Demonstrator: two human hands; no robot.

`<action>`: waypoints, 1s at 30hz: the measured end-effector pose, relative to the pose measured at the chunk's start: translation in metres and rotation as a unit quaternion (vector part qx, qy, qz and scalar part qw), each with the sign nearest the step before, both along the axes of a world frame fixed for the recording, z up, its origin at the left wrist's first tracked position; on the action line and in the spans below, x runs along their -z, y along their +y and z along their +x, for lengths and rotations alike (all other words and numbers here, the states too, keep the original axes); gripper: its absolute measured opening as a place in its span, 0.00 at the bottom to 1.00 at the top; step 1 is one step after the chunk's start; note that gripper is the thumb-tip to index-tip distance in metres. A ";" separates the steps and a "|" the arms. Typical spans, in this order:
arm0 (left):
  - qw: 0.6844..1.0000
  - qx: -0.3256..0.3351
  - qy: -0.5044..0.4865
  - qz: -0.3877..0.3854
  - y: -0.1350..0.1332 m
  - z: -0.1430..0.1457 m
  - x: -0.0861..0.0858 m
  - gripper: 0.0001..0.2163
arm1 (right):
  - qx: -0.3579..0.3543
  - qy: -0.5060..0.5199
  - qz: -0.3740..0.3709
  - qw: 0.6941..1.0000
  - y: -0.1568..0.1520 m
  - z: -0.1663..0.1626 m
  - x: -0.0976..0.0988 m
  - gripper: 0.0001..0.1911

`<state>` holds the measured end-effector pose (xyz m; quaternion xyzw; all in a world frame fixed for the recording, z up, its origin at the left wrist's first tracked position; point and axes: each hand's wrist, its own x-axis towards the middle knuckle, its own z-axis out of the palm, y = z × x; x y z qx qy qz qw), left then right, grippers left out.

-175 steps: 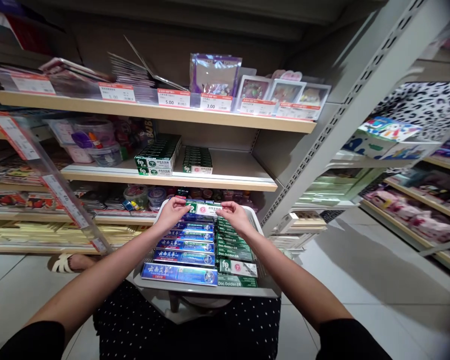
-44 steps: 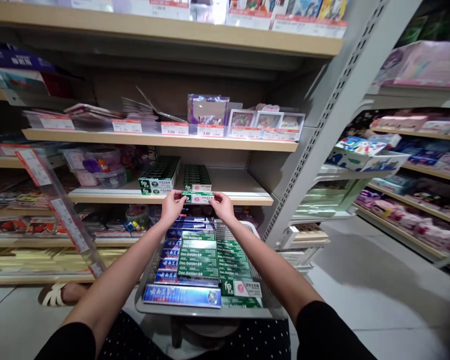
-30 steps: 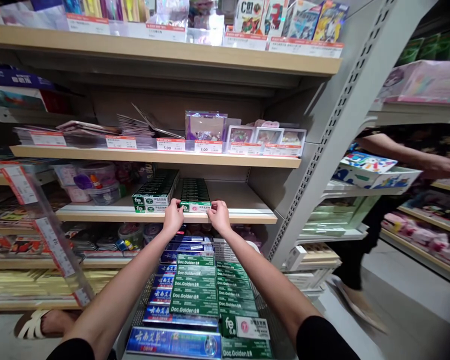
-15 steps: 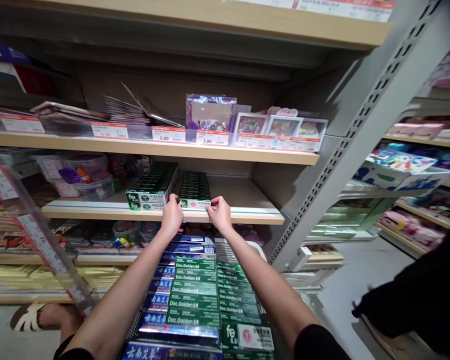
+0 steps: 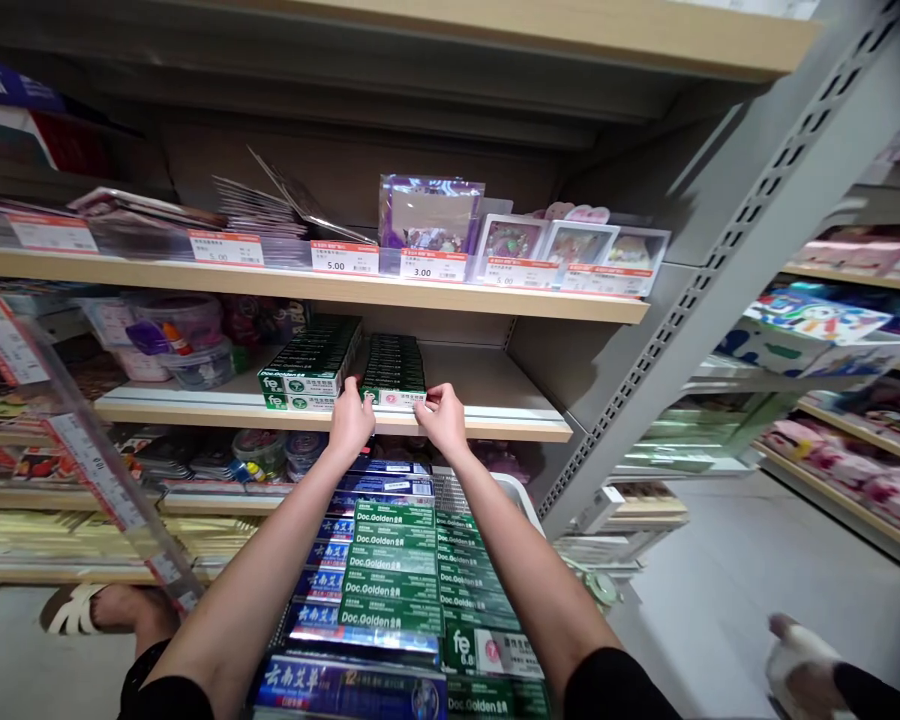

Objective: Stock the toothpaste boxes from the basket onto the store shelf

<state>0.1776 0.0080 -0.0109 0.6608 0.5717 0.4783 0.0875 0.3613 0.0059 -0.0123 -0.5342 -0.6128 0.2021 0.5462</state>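
Both my hands reach to the front edge of the middle shelf (image 5: 495,428). My left hand (image 5: 350,421) and my right hand (image 5: 442,417) pinch the two ends of a green and white toothpaste box (image 5: 394,398) at the front of a stack of the same boxes (image 5: 394,362). A second, taller stack of green boxes (image 5: 309,362) sits just left of it. Below my arms a white basket (image 5: 523,490) holds rows of green Doc.Golden boxes (image 5: 390,580) and blue toothpaste boxes (image 5: 352,688).
The shelf above carries price tags (image 5: 336,257) and small packaged goods (image 5: 429,212). Plastic tubs (image 5: 184,345) stand at the left. A grey upright (image 5: 727,270) rises on the right, with another aisle of shelves (image 5: 832,330) beyond. A sandalled foot (image 5: 82,608) rests lower left; another person's foot (image 5: 802,672) shows lower right.
Since about six seconds ago my hands lifted the green box from the basket up to the shelf. In the last second they stay at the stack front. A passer-by moved out to the right.
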 end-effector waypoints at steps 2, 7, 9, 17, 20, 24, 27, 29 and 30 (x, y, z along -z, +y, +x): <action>1.000 0.014 0.009 0.020 -0.007 0.000 0.001 0.21 | -0.005 -0.007 0.014 1.000 -0.004 0.001 -0.001 0.15; 0.994 0.071 0.047 0.062 -0.041 -0.009 0.004 0.23 | -0.018 -0.004 0.066 0.998 -0.034 0.007 0.007 0.17; 0.993 0.087 0.051 0.062 -0.063 -0.016 0.004 0.22 | -0.022 -0.003 0.079 0.997 -0.059 0.013 0.013 0.16; 0.987 0.133 -0.032 -0.082 -0.145 -0.050 0.047 0.11 | -0.075 0.002 -0.060 0.995 -0.150 0.040 0.055 0.11; 0.979 0.141 -0.085 -0.118 -0.155 -0.055 0.070 0.13 | -0.086 0.056 -0.105 0.989 -0.157 0.038 0.079 0.12; 0.968 0.173 -0.115 -0.142 -0.157 -0.056 0.081 0.18 | -0.108 0.077 -0.128 0.983 -0.158 0.028 0.099 0.13; 0.963 0.192 -0.089 -0.164 -0.157 -0.057 0.081 0.20 | -0.119 0.080 -0.131 0.981 -0.160 0.025 0.104 0.15; 0.961 0.203 -0.070 -0.174 -0.157 -0.058 0.082 0.21 | -0.124 0.083 -0.135 0.979 -0.162 0.025 0.105 0.16; 0.961 0.205 -0.065 -0.173 -0.157 -0.058 0.082 0.21 | -0.128 0.084 -0.135 0.979 -0.164 0.026 0.105 0.17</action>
